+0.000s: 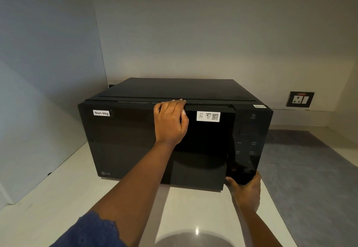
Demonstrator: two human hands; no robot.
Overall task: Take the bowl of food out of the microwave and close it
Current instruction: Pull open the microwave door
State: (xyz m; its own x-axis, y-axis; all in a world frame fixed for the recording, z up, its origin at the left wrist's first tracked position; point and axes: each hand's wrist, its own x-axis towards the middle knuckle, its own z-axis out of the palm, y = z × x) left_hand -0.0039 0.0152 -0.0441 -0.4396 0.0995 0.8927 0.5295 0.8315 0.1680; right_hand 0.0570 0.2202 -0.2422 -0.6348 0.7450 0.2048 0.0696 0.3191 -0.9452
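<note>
A black microwave (124,146) with a "Non-Veg" label (101,113) stands on a white counter (58,198). Its door (209,140) is slightly ajar, the right edge standing out from the control panel (249,130). My left hand (170,123) lies on the door's top edge with the fingers hooked over it. My right hand (246,192) cups the lower front corner under the control panel, thumb up on the right side. The dark door glass hides the inside, and no bowl shows.
Walls close in behind and to the left of the microwave. A wall socket (300,99) sits at the back right. The counter right of the microwave is a grey surface (310,179). A round shadow (193,241) lies on the white counter near me.
</note>
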